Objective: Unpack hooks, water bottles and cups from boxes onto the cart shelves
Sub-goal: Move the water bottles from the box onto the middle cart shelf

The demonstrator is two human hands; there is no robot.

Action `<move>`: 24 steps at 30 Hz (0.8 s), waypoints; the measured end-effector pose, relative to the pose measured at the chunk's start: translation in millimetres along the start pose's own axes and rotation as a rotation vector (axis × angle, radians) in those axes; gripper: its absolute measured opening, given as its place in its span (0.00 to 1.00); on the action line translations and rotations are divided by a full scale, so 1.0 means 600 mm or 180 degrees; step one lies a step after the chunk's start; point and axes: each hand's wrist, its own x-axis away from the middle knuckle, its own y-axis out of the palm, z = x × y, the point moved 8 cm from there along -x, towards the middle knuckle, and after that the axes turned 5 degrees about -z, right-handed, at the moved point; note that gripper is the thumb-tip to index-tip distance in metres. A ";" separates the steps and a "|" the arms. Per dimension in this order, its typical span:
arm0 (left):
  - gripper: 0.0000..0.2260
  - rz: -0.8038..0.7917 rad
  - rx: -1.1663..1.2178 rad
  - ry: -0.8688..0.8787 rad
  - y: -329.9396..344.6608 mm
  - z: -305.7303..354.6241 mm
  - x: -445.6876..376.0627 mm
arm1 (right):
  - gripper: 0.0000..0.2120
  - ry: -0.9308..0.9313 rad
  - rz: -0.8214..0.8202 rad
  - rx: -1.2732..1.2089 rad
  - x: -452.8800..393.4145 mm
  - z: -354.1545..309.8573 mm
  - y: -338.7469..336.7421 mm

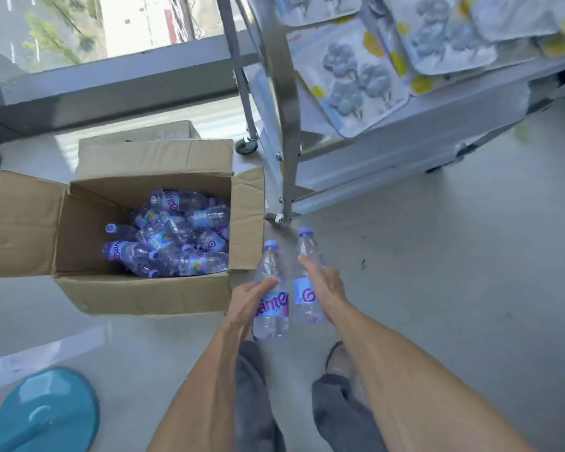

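My left hand (248, 296) grips a clear water bottle (271, 308) with a purple cap and a purple-lettered label. My right hand (323, 282) grips a second bottle (305, 298) of the same kind. Both bottles are held upright side by side above the floor, just right of an open cardboard box (144, 291). Several more bottles (173, 233) lie heaped in the box's right half. The metal cart (287, 125) stands behind the box to the right; packs of hooks (356, 79) lie on its upper shelf.
A lower cart shelf (388, 158) shows beneath the packs. A second cardboard box (163, 132) sits behind the first, by the window frame. A blue round stool (46, 412) stands at the lower left. My legs and feet are below the bottles.
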 end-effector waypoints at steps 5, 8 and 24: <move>0.11 0.0268 0.0029 0.0786 0.160 0.085 -0.007 | 0.23 -0.0695 0.0831 0.0320 -0.009 -0.034 -0.179; 0.07 0.0308 -0.0031 0.1110 0.216 0.157 -0.018 | 0.23 -0.1003 0.1071 0.0254 -0.016 -0.090 -0.237; 0.08 0.0768 -0.0216 0.1410 0.149 0.339 -0.056 | 0.19 -0.1736 0.1124 -0.0135 -0.062 -0.260 -0.225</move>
